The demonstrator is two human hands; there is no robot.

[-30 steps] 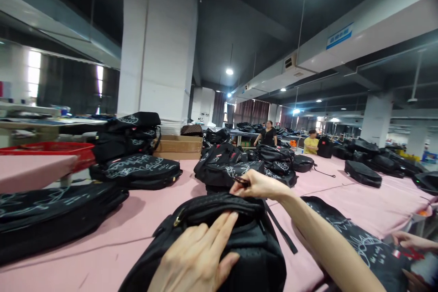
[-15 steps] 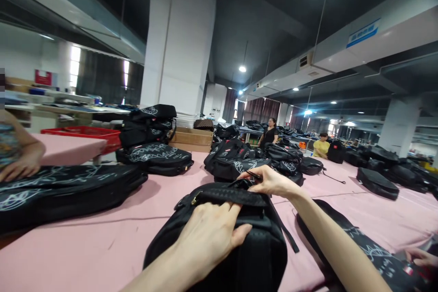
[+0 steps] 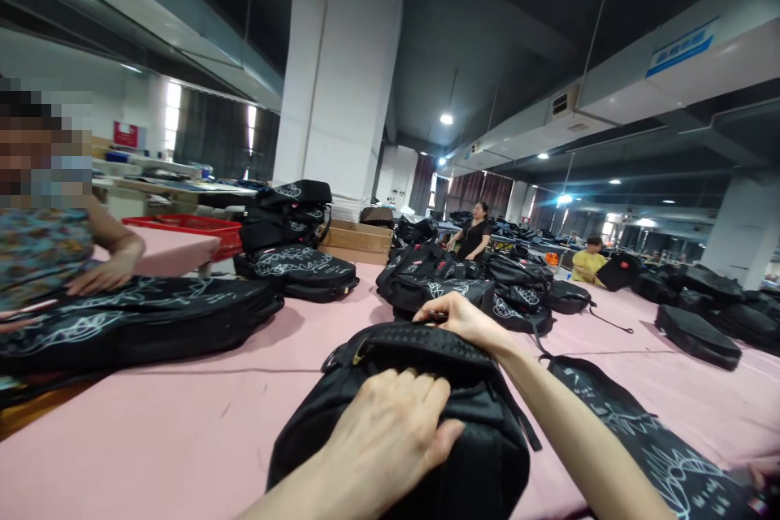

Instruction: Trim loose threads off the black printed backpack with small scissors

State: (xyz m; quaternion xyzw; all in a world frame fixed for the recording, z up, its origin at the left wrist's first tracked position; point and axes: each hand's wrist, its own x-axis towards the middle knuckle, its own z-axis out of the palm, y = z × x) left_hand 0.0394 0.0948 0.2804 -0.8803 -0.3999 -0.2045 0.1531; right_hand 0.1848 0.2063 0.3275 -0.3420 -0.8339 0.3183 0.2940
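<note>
A black bag (image 3: 487, 439) stands on the pink tabletop in front of me, its top opening gaping beneath a woven-textured flap with a gold-coloured zipper pull (image 3: 358, 356). My left hand (image 3: 396, 422) is closed over the front edge of that opening, fingertips hidden inside, thumb on the outside. At the far top edge, my right hand (image 3: 460, 321) grips the flap from behind. Something small and dark shows at its fingertips, too unclear to name. A strap (image 3: 529, 422) hangs down the bag's right side.
Black bags with white scribble prints lie left (image 3: 201, 313), right (image 3: 646, 431) and in a pile ahead (image 3: 439, 284). A co-worker (image 3: 49, 252) handles the left bag. Behind are a cardboard box (image 3: 357, 242), a red crate (image 3: 228, 240) and a pillar (image 3: 344, 73).
The bag's opening gapes wider under the flap, and my left fingers reach further into it. My right hand has shifted slightly behind the flap. The view has turned left, showing more of the co-worker.
</note>
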